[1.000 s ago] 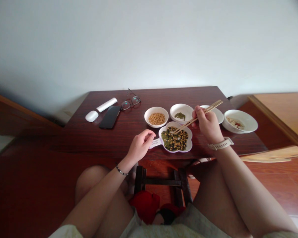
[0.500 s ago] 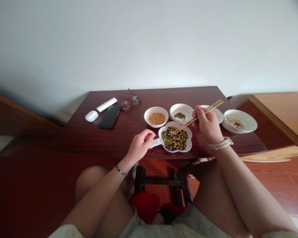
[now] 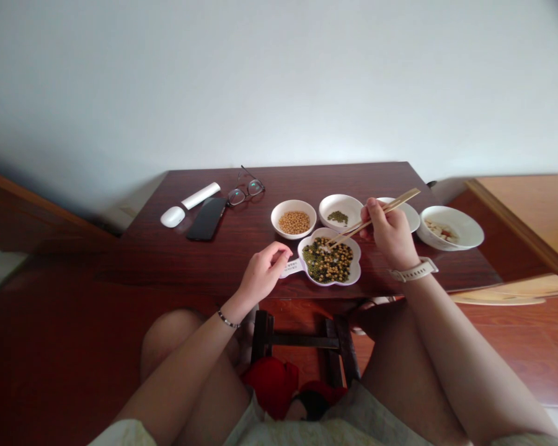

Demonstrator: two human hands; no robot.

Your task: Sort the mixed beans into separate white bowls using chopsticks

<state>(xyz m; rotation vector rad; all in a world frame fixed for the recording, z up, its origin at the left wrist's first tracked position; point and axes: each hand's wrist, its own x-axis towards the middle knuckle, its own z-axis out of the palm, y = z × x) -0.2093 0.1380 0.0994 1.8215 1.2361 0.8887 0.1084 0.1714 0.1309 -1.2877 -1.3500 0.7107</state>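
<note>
Pinching chopsticks [image 3: 390, 204], your right hand [image 3: 391, 234] angled them into the near dish [image 3: 355, 270] while your left hand [image 3: 261, 269], fingers [image 3: 275, 249] together, lay at its handle [image 3: 292, 267].

The dish [image 3: 356, 269] sits at the near side of the counter [image 3: 242, 260], mixed beans [image 3: 332, 263] inside, handle [image 3: 292, 267] to the left. The chopsticks [image 3: 403, 199] extend rightward from the beans. Behind the dish: soybean bowl [image 3: 302, 206] left, mung bean bowl [image 3: 348, 204] right. Further right: plate [image 3: 411, 219], then end bowl [image 3: 469, 230]. Left of all bowls: phone [image 3: 207, 218], with glasses [image 3: 246, 192] behind it and to its right.
</note>
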